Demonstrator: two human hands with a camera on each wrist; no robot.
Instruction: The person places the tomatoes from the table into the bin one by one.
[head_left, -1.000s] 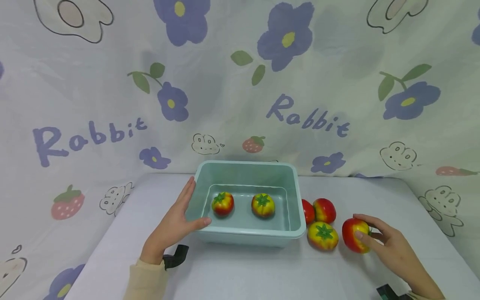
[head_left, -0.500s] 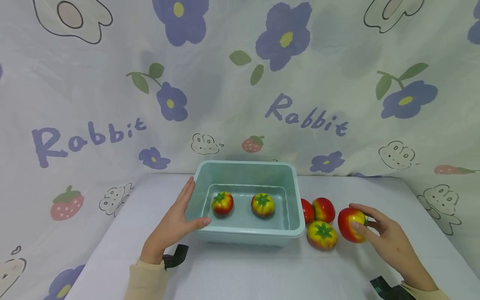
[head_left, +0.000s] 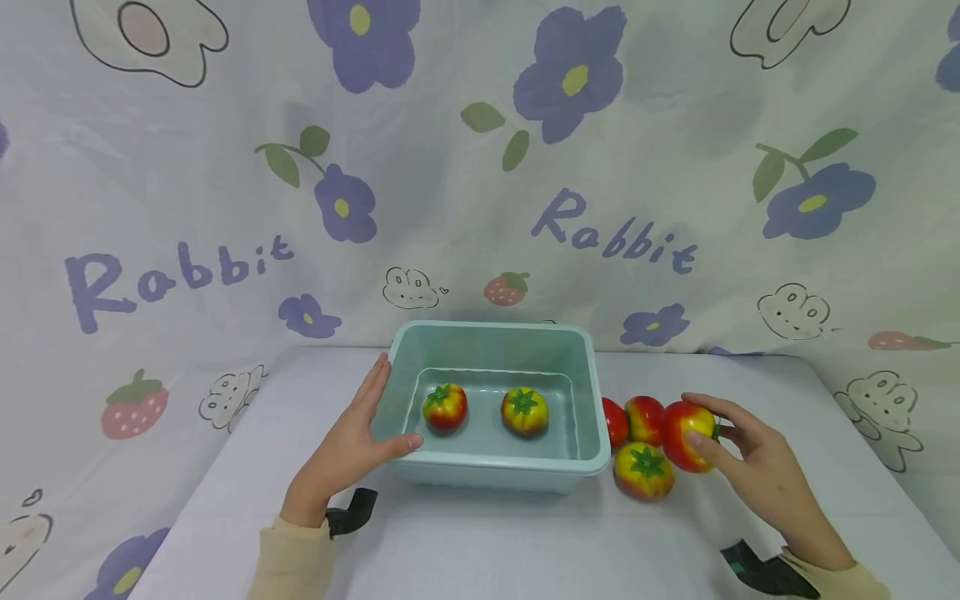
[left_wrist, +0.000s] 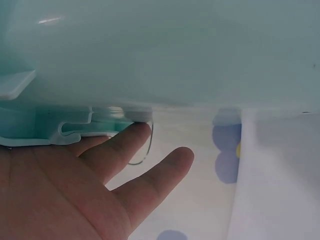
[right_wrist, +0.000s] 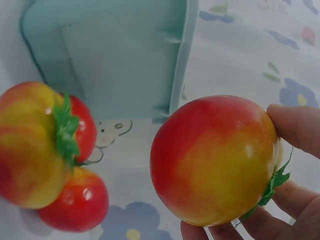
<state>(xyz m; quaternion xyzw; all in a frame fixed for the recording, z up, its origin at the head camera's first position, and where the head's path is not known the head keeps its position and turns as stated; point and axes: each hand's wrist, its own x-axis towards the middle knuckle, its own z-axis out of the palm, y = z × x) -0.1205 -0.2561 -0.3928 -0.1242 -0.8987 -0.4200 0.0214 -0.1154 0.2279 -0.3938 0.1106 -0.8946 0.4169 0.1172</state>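
My right hand (head_left: 722, 447) grips a red-and-yellow tomato (head_left: 681, 430) just above the table, right of a mint-green tub (head_left: 495, 330). In the right wrist view the tomato (right_wrist: 215, 160) fills the middle, its green calyx against my palm and my fingers (right_wrist: 296, 129) curled round it. My left hand (head_left: 366, 427) lies flat against the tub's left wall, thumb along the front corner. The left wrist view has straight fingers (left_wrist: 150, 172) under the tub's rim (left_wrist: 75, 131). Two tomatoes (head_left: 446, 407) (head_left: 524, 411) lie inside the tub.
Three more tomatoes (head_left: 617, 422) (head_left: 645, 416) (head_left: 643, 472) lie on the white table (head_left: 525, 542) between the tub and my right hand. A flowered cloth (head_left: 480, 167) hangs behind. The table's right edge is close to my right forearm.
My right hand has raised the tomato off the table and carried it left, toward the tub. The left hand and the tub have stayed put.
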